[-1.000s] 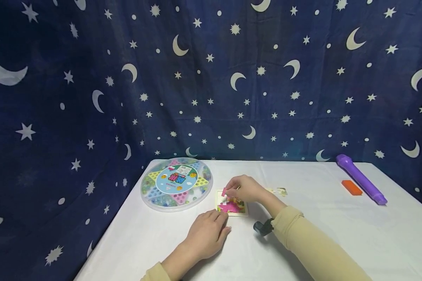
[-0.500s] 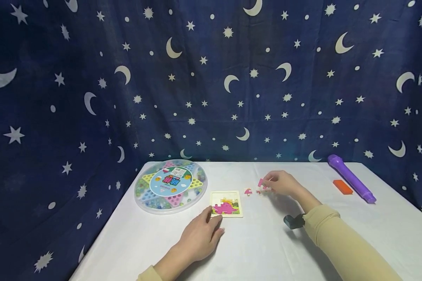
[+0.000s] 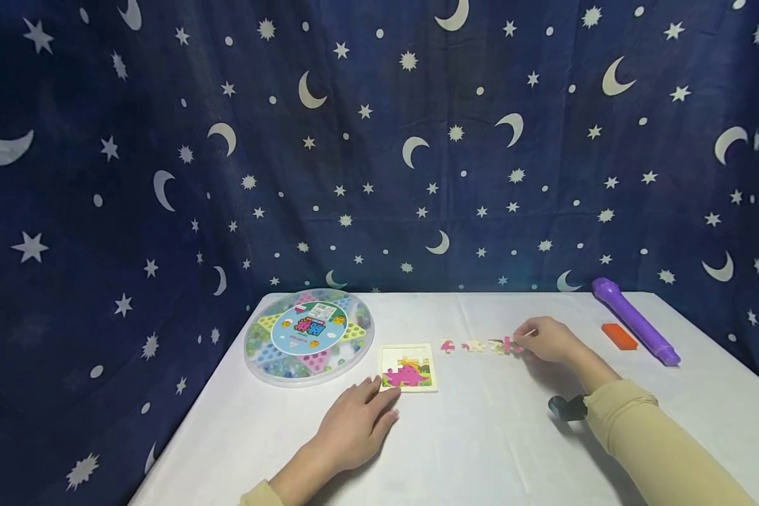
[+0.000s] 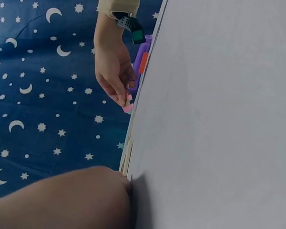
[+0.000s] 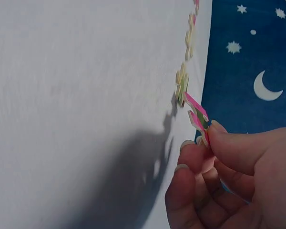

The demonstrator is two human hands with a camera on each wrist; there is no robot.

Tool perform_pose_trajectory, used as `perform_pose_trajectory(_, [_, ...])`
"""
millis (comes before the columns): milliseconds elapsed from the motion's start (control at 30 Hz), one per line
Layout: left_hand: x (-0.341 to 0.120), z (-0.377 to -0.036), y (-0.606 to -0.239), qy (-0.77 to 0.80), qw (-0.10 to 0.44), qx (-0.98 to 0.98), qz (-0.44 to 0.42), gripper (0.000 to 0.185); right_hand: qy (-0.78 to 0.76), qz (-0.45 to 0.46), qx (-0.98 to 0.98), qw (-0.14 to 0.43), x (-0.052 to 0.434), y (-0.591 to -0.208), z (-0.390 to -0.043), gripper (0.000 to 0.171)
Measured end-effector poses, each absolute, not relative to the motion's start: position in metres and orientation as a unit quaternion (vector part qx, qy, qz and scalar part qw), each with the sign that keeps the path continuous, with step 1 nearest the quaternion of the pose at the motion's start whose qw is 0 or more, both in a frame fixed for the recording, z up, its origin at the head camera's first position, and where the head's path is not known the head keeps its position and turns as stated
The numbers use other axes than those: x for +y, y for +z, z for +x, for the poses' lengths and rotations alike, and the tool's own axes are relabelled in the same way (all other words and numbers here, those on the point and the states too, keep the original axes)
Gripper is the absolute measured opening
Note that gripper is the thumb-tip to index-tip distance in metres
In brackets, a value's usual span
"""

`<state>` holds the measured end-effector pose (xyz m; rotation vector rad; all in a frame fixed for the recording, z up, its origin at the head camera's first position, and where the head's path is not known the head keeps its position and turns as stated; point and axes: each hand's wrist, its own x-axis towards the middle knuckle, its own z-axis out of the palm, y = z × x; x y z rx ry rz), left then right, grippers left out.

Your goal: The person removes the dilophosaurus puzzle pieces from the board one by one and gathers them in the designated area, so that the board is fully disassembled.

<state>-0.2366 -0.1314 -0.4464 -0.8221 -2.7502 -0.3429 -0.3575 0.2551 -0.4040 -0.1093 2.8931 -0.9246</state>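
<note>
**Right hand holds a puzzle piece at the end of a loose row**

Nearest the front edge, the left hand (image 3: 354,425) lies flat and relaxed, fingertips touching the puzzle board (image 3: 407,367). Farther back, toward the right edge, the right hand (image 3: 549,339) pinches a pink puzzle piece (image 5: 197,119) — tilted, just beside the row of loose pieces (image 3: 474,346) that runs left toward the board.
</note>
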Motion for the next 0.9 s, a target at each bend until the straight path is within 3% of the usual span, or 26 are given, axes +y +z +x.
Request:
perform_pose_trajectory(433, [-0.133, -0.235, -0.449, -0.128, 0.112, -0.947, -0.273, 0.042, -0.343, -0.042, 0.937, 0.056, 0.254, -0.402, -0.355, 0.023])
perform_pose_trajectory(900, [-0.132, -0.236, -0.449, -0.135, 0.129, -0.942, -0.278, 0.041, -0.38, -0.088, 0.917, 0.082, 0.181, -0.41, -0.353, 0.011])
